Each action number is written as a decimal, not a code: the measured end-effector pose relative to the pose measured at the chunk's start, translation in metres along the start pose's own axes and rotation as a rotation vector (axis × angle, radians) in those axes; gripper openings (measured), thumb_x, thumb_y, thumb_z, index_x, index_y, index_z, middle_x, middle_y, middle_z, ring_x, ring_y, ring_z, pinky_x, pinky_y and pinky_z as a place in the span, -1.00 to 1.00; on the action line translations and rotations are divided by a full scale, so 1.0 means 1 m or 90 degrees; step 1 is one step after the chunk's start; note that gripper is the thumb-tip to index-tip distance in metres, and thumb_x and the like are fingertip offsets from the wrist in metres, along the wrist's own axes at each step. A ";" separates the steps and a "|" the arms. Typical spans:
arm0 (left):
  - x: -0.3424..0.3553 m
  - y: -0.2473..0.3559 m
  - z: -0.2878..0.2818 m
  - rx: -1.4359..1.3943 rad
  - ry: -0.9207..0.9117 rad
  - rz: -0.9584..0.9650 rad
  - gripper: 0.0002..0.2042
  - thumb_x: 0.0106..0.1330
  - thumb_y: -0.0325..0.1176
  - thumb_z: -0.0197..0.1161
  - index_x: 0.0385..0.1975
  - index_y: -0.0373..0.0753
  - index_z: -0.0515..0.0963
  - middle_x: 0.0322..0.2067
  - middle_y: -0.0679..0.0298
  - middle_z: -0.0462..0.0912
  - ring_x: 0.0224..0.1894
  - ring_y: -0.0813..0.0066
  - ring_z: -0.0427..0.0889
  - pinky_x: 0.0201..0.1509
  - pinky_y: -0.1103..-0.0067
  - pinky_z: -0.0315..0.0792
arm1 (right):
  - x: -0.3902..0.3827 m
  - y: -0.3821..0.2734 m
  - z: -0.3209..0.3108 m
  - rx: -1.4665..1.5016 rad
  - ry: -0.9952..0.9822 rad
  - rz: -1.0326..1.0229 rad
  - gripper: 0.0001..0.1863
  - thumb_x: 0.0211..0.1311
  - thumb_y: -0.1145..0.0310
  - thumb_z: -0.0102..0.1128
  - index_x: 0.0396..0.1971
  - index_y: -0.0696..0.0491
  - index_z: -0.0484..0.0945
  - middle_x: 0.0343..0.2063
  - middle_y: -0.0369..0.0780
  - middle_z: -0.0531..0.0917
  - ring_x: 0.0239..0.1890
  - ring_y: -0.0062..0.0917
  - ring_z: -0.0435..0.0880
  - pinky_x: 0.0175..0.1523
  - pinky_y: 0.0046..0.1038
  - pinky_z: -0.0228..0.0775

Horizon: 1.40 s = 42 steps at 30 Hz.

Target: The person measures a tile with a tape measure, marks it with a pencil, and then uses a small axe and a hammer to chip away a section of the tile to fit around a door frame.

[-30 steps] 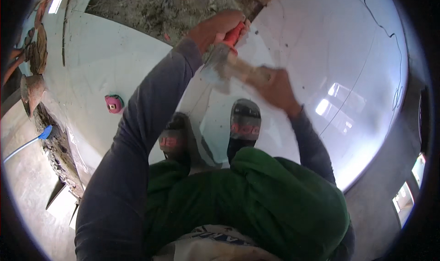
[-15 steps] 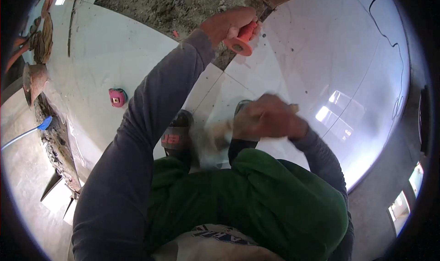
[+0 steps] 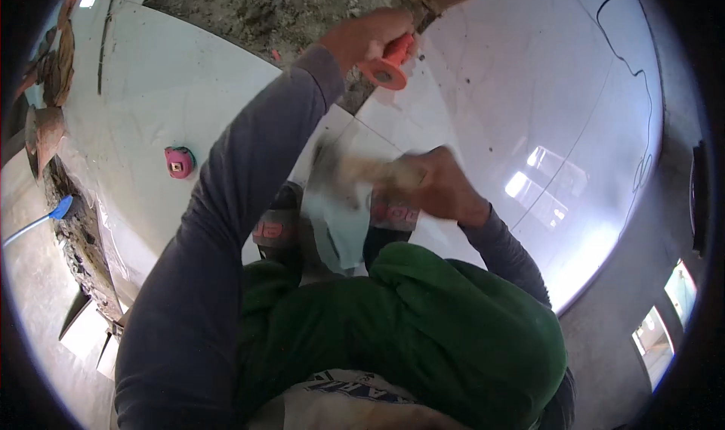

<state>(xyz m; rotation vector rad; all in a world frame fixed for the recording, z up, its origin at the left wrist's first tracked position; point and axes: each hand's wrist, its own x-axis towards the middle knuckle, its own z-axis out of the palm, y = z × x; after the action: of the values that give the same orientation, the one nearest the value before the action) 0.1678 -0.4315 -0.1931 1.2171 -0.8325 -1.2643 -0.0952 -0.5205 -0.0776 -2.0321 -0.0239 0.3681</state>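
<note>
Gripping an orange tool handle (image 3: 387, 66) above the tile edge, the left hand (image 3: 362, 37) is closed tight; the right hand (image 3: 442, 188) clutches a blurred brush (image 3: 355, 171) (motion-smeared) over white tiles (image 3: 483, 90); a slip could scratch them.

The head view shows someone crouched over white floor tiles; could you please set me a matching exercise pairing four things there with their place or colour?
Things:
1. orange tool handle
2. pink tape measure
3. blurred brush
4. blue-ended hose

Places or colours:
A. lying alone on the white tile, left of the outstretched sleeve
B. gripped in the left hand, at the edge of the bare rubble
C. at the far left, beside the broken floor edge
D. in the right hand, above the sandalled feet

Pairs: 1-B, 2-A, 3-D, 4-C
</note>
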 end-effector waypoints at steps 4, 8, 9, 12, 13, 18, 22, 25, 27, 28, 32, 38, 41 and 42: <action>0.023 0.004 0.011 -0.374 0.178 -0.313 -0.81 0.45 -0.36 0.09 -0.17 -0.38 0.46 -0.36 0.22 0.58 -0.39 0.36 0.60 -0.27 0.41 0.59 | 0.009 -0.001 -0.016 0.063 0.030 0.243 -0.78 0.23 0.25 0.49 -0.34 0.11 0.74 -0.52 -0.14 0.70 -0.50 -0.50 0.65 -0.34 -0.43 0.49; 0.022 0.003 0.021 -0.342 0.193 -0.378 -0.84 0.42 -0.40 0.07 -0.16 -0.37 0.46 -0.36 0.21 0.59 -0.40 0.40 0.59 -0.30 0.42 0.58 | 0.003 -0.012 0.002 -0.077 0.034 0.004 -0.74 0.23 0.23 0.50 -0.35 0.15 0.75 -0.51 -0.09 0.73 -0.52 -0.44 0.69 -0.30 -0.38 0.53; 0.019 0.001 0.020 -0.370 0.218 -0.348 -0.86 0.37 -0.43 0.02 -0.26 -0.37 0.47 -0.43 0.15 0.57 -0.47 0.35 0.55 -0.40 0.39 0.52 | 0.003 -0.011 0.003 -0.071 0.034 0.003 -0.74 0.23 0.23 0.50 -0.35 0.15 0.75 -0.51 -0.09 0.73 -0.52 -0.44 0.69 -0.30 -0.38 0.53; 0.023 0.014 0.026 -0.400 0.231 -0.311 -0.84 0.34 -0.46 -0.05 -0.36 -0.37 0.48 -0.50 0.08 0.55 -0.54 0.30 0.52 -0.50 0.35 0.46 | 0.003 0.004 -0.013 0.135 -0.104 0.054 -0.68 0.23 0.17 0.52 -0.28 0.15 0.78 -0.54 -0.13 0.73 -0.51 -0.54 0.67 -0.31 -0.38 0.52; 0.023 0.016 0.026 -0.395 0.238 -0.312 -0.83 0.36 -0.45 -0.05 -0.35 -0.37 0.47 -0.50 0.08 0.55 -0.53 0.29 0.52 -0.50 0.34 0.45 | 0.007 0.012 -0.019 0.040 0.094 0.261 -0.65 0.20 0.15 0.54 -0.30 0.17 0.77 -0.55 -0.17 0.73 -0.52 -0.60 0.61 -0.31 -0.39 0.51; 0.013 0.003 0.024 -0.330 0.222 -0.294 -0.84 0.37 -0.46 -0.06 -0.36 -0.35 0.47 -0.50 0.13 0.54 -0.51 0.31 0.51 -0.49 0.35 0.46 | 0.000 0.011 0.021 -0.095 0.098 0.130 -0.58 0.22 0.00 0.48 -0.30 0.12 0.77 -0.55 -0.06 0.73 -0.53 -0.22 0.73 -0.35 -0.24 0.55; 0.001 0.006 0.006 -0.269 0.085 -0.385 -0.78 0.51 -0.28 0.03 -0.18 -0.30 0.53 -0.35 0.28 0.61 -0.37 0.48 0.58 -0.28 0.43 0.59 | 0.000 -0.024 0.012 -0.125 -0.020 0.195 -0.52 0.19 -0.09 0.48 -0.31 0.09 0.77 -0.54 -0.05 0.72 -0.46 -0.10 0.75 -0.22 -0.16 0.61; 0.005 -0.011 0.006 -0.315 0.128 -0.299 -0.76 0.56 -0.26 0.04 -0.15 -0.31 0.54 -0.32 0.30 0.60 -0.35 0.50 0.57 -0.22 0.46 0.59 | -0.001 -0.015 0.010 -0.141 -0.022 0.274 -0.51 0.19 -0.11 0.47 -0.30 0.09 0.76 -0.51 -0.04 0.73 -0.40 -0.11 0.75 -0.18 -0.13 0.60; 0.005 -0.017 0.007 -0.311 0.144 -0.290 -0.76 0.57 -0.26 0.04 -0.13 -0.30 0.54 -0.31 0.31 0.60 -0.35 0.51 0.57 -0.20 0.47 0.59 | -0.004 -0.013 0.012 -0.158 0.003 0.208 -0.51 0.20 -0.11 0.46 -0.29 0.08 0.76 -0.49 -0.05 0.73 -0.37 -0.13 0.76 -0.17 -0.13 0.60; 0.004 -0.022 0.008 -0.310 0.164 -0.281 -0.76 0.59 -0.26 0.03 -0.12 -0.30 0.55 -0.29 0.32 0.60 -0.34 0.52 0.57 -0.18 0.48 0.59 | -0.007 -0.012 0.014 -0.175 0.025 0.141 -0.52 0.20 -0.11 0.44 -0.27 0.06 0.76 -0.46 -0.05 0.74 -0.33 -0.15 0.77 -0.17 -0.12 0.59; -0.003 -0.029 0.002 -0.407 0.146 -0.272 -0.76 0.61 -0.26 0.03 -0.09 -0.28 0.56 -0.28 0.33 0.60 -0.33 0.54 0.57 -0.16 0.49 0.59 | -0.013 -0.023 0.022 -0.208 -0.080 0.061 -0.55 0.20 -0.11 0.43 -0.27 0.02 0.75 -0.43 -0.11 0.74 -0.32 -0.15 0.75 -0.14 -0.10 0.58; -0.010 -0.029 0.005 -0.412 0.105 -0.227 -0.75 0.63 -0.24 0.05 -0.07 -0.31 0.56 -0.26 0.33 0.61 -0.29 0.51 0.59 -0.12 0.50 0.59 | -0.008 -0.002 0.009 -0.180 -0.002 -0.041 -0.59 0.12 -0.03 0.52 -0.37 0.06 0.73 -0.53 -0.15 0.72 -0.46 -0.13 0.70 -0.23 -0.15 0.53; -0.008 -0.030 0.006 -0.390 0.142 -0.236 -0.76 0.62 -0.26 0.04 -0.07 -0.30 0.56 -0.25 0.32 0.62 -0.27 0.51 0.59 -0.12 0.51 0.59 | -0.002 -0.002 -0.002 -0.226 -0.042 0.070 -0.57 0.12 -0.04 0.52 -0.34 0.05 0.73 -0.48 -0.15 0.73 -0.41 -0.14 0.72 -0.21 -0.13 0.54; -0.009 -0.032 0.007 -0.436 0.129 -0.232 -0.76 0.62 -0.27 0.03 -0.07 -0.30 0.56 -0.25 0.32 0.61 -0.28 0.50 0.58 -0.13 0.51 0.59 | -0.002 0.001 0.003 -0.208 -0.033 0.057 -0.61 0.17 -0.05 0.46 -0.36 0.02 0.72 -0.49 -0.12 0.72 -0.39 -0.13 0.72 -0.19 -0.09 0.55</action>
<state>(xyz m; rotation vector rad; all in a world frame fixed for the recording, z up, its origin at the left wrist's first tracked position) 0.1522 -0.4210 -0.2208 0.9243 0.0003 -1.5145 -0.0980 -0.5182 -0.0792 -2.3514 -0.0268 0.4992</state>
